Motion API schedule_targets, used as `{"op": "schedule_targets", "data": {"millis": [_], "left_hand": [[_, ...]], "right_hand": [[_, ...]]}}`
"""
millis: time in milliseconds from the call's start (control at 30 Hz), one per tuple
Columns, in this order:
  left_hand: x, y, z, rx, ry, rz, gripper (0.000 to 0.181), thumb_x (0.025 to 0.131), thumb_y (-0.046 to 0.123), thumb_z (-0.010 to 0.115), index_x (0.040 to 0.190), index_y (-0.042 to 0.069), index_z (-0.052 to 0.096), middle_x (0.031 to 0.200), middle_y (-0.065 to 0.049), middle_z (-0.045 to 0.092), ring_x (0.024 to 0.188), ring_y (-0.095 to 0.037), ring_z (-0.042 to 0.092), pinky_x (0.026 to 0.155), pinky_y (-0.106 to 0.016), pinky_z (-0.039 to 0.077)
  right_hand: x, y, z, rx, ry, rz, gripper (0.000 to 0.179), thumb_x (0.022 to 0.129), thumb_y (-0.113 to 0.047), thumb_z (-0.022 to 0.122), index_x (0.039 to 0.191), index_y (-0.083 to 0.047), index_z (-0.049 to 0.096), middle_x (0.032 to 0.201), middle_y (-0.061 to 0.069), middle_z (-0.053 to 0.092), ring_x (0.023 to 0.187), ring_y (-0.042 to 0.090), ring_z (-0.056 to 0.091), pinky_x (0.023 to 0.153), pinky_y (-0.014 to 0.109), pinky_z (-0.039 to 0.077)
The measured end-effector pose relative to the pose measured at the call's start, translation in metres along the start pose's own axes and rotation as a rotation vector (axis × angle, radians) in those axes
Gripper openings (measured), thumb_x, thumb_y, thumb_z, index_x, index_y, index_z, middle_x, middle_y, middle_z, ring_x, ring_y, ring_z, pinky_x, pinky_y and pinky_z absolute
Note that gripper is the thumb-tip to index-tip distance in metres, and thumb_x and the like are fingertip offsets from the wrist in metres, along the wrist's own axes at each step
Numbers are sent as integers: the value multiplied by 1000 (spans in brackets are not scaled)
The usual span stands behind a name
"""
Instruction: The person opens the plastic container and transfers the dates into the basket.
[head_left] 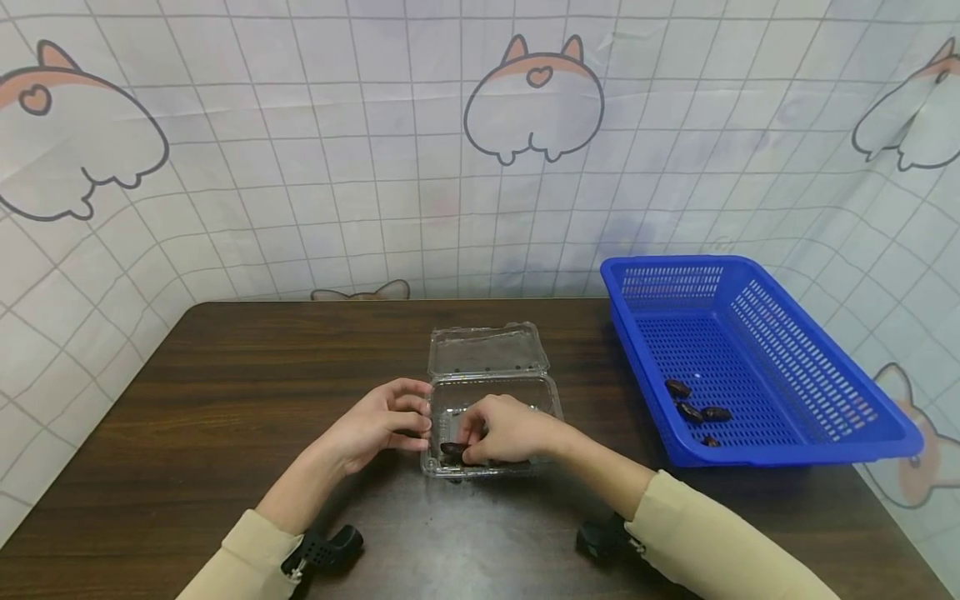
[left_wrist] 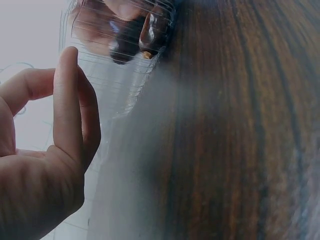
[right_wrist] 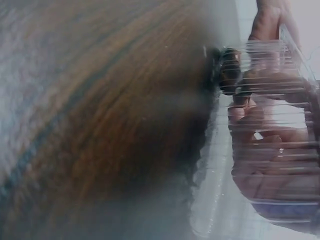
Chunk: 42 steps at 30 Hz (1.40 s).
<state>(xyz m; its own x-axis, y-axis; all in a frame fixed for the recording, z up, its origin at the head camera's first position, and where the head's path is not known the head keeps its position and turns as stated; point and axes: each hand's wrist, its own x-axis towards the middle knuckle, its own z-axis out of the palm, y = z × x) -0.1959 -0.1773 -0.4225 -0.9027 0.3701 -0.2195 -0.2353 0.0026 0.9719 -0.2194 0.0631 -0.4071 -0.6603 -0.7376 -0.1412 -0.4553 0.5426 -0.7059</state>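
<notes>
A clear plastic clamshell box (head_left: 452, 398) lies on the table with its lid (head_left: 489, 352) folded back. My right hand (head_left: 512, 429) reaches down into it, and its thumb and fingers pinch a dark brown date (head_left: 452, 448) near the front left corner. Through the ribbed wall, the left wrist view shows another date (left_wrist: 154, 27) with a tan stem end, beside the right fingertips. My left hand (head_left: 386, 419) has its loosely bent fingers against the box's left side. Part of the box's inside is hidden behind my right hand.
To the right stands a blue slotted plastic basket (head_left: 795, 455) with several dates (head_left: 690, 412) near its left front corner. Dark wood-grain table (head_left: 262, 367) spreads around the box. A white grid-patterned cloth (head_left: 375, 167) hangs behind and at both sides.
</notes>
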Motion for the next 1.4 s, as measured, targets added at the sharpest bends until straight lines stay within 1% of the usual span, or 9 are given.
{"op": "schedule_targets", "data": {"millis": [267, 467, 700, 833, 933, 1067, 1167, 1367, 1400], "left_hand": [[-1, 1, 0, 7, 5, 1, 57, 93, -5, 64, 143, -9, 37, 104, -12, 55, 86, -22, 61, 79, -38, 63], [-4, -2, 0, 10, 2, -15, 58, 93, -4, 65, 144, -9, 36, 104, -13, 55, 87, -24, 62, 80, -40, 62], [-2, -3, 0, 14, -12, 1, 59, 93, -4, 65, 144, -10, 36, 104, -12, 55, 87, -25, 62, 80, -41, 62], [-2, -4, 0, 18, -10, -2, 59, 93, -4, 65, 144, -9, 36, 104, -12, 55, 88, -25, 62, 81, -41, 62], [-2, -4, 0, 21, -7, 1, 58, 93, -4, 65, 144, -9, 37, 105, -12, 55, 89, -25, 62, 82, -41, 62], [-1, -3, 0, 25, -6, 6, 57, 93, -4, 64, 143, -9, 37, 104, -12, 55, 89, -25, 62, 82, -41, 62], [-1, -1, 1, 27, -8, 8, 58, 93, -3, 65, 144, -9, 36, 104, -12, 55, 89, -25, 62, 82, -40, 62], [1, 1, 2, 30, -10, 11, 58, 93, -4, 64, 143, -9, 36, 105, -12, 55, 89, -24, 62, 81, -40, 62], [1, 1, 2, 32, -9, 11, 58, 93, -4, 64, 144, -9, 36, 105, -12, 55, 89, -24, 62, 81, -40, 62]], "right_hand": [[-15, -3, -14, 45, 118, -5, 12, 85, -13, 78, 95, -15, 72, 83, -8, 66, 69, 12, 57, 58, 27, 46], [-37, -5, -30, 92, 220, 0, 13, 87, -12, 74, 100, -14, 72, 87, -5, 66, 73, 17, 58, 62, 31, 47], [-62, -4, -53, 141, 347, 20, 12, 90, -14, 76, 102, -12, 73, 89, 0, 67, 69, 20, 55, 59, 33, 45], [-76, -1, -67, 136, 418, 32, 12, 90, -18, 76, 101, -13, 74, 88, 1, 67, 64, 19, 49, 55, 31, 40], [-85, 2, -77, 137, 467, 44, 13, 89, -17, 77, 101, -13, 74, 88, 2, 66, 64, 18, 51, 53, 30, 40], [-97, 8, -89, 180, 506, 89, 16, 90, -17, 77, 104, -10, 74, 90, 5, 67, 68, 20, 57, 58, 32, 49], [-105, 12, -96, 220, 516, 128, 20, 92, -18, 75, 109, -8, 72, 93, 8, 67, 70, 23, 58, 62, 34, 53], [-121, 19, -105, 238, 548, 177, 26, 97, -21, 72, 117, -4, 69, 97, 11, 64, 70, 27, 56, 62, 33, 50], [-124, 19, -106, 235, 554, 189, 28, 98, -22, 71, 119, -4, 69, 101, 12, 65, 71, 27, 57, 64, 34, 51]]}}
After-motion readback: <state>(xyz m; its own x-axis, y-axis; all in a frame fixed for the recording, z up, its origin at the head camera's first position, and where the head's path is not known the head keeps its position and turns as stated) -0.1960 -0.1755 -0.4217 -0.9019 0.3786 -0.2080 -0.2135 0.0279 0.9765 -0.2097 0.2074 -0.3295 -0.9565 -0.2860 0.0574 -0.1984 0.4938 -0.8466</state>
